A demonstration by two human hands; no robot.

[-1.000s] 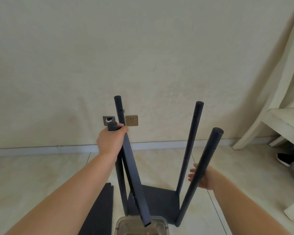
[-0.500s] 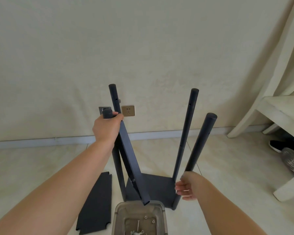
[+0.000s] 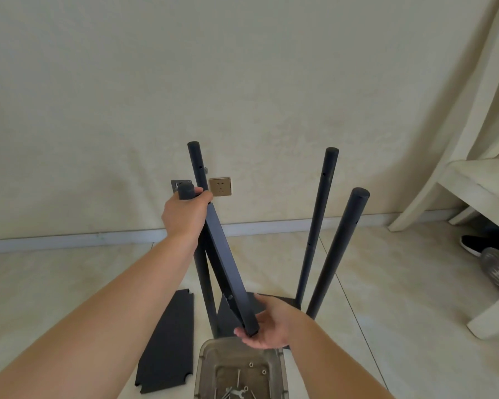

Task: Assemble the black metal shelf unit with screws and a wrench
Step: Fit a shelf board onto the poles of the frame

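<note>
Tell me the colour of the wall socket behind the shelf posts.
Gold-tan, with a shiny frame: the wall socket shows best in the head view, the only one here.

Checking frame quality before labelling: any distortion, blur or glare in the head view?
Head view: wide-angle bowing is strong, the baseboard curves and the white furniture frame at right bends; lighting soft and even, no hard shadows or glare; the left hand, right hand and black shelf panel look sharp; the screws in the clear plastic tray are small and slightly soft.
</note>
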